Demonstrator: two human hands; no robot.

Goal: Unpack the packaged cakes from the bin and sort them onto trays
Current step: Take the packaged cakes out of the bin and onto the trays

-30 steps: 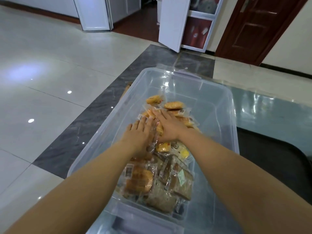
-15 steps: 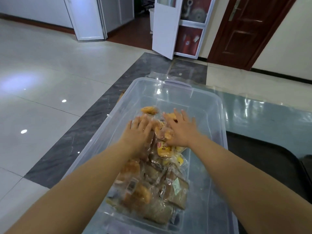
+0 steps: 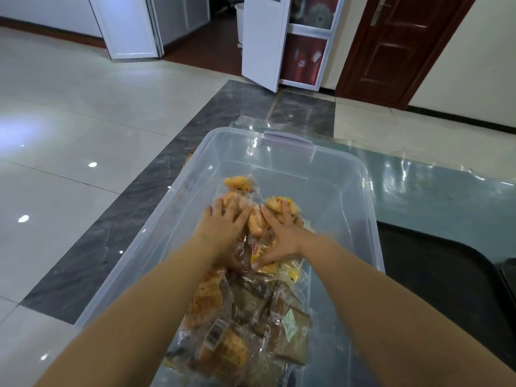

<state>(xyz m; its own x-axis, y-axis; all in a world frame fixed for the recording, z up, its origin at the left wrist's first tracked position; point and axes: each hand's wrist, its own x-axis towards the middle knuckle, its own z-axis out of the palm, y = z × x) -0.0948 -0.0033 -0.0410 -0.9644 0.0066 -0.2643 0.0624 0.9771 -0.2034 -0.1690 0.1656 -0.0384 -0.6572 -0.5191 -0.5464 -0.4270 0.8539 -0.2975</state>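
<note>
A clear plastic bin [image 3: 371, 219] stands in front of me and holds several packaged cakes. Yellow round cakes [image 3: 237, 184] in clear wrappers lie in the middle, brown square cakes [image 3: 223, 350] nearer me. Both my hands are inside the bin, palms down. My left hand [image 3: 223, 227] lies with spread fingers on the yellow packets at the left of the pile. My right hand [image 3: 282, 236] lies flat on the yellow packets beside it, its thumb on a yellow wrapper. Neither hand has lifted a packet.
A black tray [image 3: 435, 277] lies on the glossy table [image 3: 446, 202] right of the bin. Crumpled clear plastic [image 3: 257, 125] sits behind the bin. To the left and beyond is tiled floor, with a white cabinet door [image 3: 262, 40] and a brown door [image 3: 391, 48] farther off.
Both hands have slid over the yellow packets and shifted them around; the right hand moved from beside the left to further right. The view tilted up.
</note>
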